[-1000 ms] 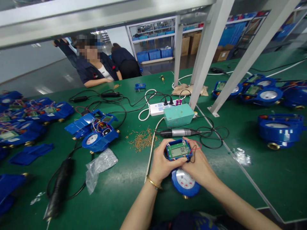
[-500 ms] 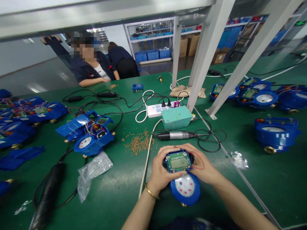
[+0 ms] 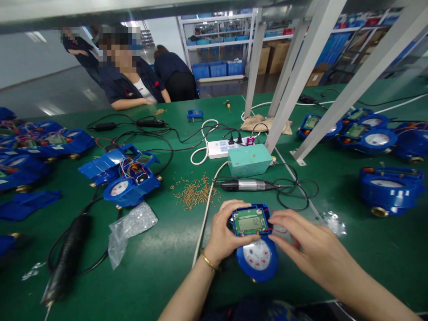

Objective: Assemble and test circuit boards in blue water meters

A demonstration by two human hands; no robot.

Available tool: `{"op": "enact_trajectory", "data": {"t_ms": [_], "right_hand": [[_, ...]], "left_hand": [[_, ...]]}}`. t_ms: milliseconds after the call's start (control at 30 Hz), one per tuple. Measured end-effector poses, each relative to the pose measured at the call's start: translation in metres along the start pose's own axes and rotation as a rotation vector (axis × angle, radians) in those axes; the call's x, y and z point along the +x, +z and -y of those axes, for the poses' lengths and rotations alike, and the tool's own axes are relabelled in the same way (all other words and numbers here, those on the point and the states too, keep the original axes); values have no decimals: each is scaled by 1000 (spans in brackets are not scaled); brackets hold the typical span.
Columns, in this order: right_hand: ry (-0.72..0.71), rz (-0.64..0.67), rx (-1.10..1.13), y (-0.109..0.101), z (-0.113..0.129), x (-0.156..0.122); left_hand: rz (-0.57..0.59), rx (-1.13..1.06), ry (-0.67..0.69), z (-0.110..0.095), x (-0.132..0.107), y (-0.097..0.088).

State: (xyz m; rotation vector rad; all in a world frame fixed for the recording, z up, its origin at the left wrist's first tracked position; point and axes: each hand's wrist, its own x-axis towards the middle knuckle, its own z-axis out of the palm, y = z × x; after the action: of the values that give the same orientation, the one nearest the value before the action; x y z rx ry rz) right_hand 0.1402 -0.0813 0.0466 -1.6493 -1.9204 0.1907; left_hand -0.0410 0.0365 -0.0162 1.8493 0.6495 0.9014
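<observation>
In front of me stands a blue water meter [image 3: 257, 258] with a round white dial. At its top, a blue housing holds a green circuit board with a lit LCD display [image 3: 251, 224]. My left hand [image 3: 224, 232] grips this housing from the left, thumb along the lower edge and fingers over the upper edge. My right hand [image 3: 302, 238] is at the housing's right side, thumb and fingers apart. Thin red wires [image 3: 279, 230] loop out between the housing and these fingertips. Whether the fingertips touch the wires, I cannot tell.
Beyond the meter lie an electric screwdriver [image 3: 247, 184], a pile of brass screws [image 3: 194, 195], a teal box [image 3: 250, 160] and a power strip [image 3: 217, 149]. Left are an opened meter [image 3: 133, 187], a plastic bag [image 3: 133, 229] and a black-handled tool [image 3: 72, 254]. Another meter [image 3: 389, 191] stands right. Co-workers are behind the table.
My right hand has let go of the housing's far side and drawn back to the right, with its fingertips by the red wires. My left hand keeps its hold.
</observation>
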Motion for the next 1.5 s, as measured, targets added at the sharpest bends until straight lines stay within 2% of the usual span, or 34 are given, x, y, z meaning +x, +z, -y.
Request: {"op": "enact_trajectory", "data": {"t_ms": [200, 267, 333, 433, 633, 800, 933, 1000, 1300, 1400, 1500], "right_hand": [[519, 579, 459, -13, -17, 28], [609, 703, 617, -17, -22, 38], [627, 751, 696, -18, -26, 44], [553, 746, 677, -19, -28, 48], [342, 709, 340, -24, -23, 48], [298, 709, 269, -25, -22, 44], [116, 551, 92, -23, -22, 36], [77, 496, 41, -21, -21, 33], [148, 467, 105, -22, -16, 28], [255, 558, 163, -23, -19, 28], [386, 644, 310, -23, -20, 32]], "left_hand": [[3, 9, -25, -1, 1, -1], [9, 13, -29, -3, 1, -1], [14, 15, -22, -4, 2, -1], [16, 10, -10, -6, 3, 0], [5, -15, 4, -5, 3, 1], [-2, -18, 10, -3, 2, 1], [1, -15, -8, -3, 1, 1], [1, -17, -3, -3, 1, 1], [5, -18, -13, -3, 1, 1], [4, -17, -4, -3, 1, 1], [2, -18, 10, -4, 1, 1]]}}
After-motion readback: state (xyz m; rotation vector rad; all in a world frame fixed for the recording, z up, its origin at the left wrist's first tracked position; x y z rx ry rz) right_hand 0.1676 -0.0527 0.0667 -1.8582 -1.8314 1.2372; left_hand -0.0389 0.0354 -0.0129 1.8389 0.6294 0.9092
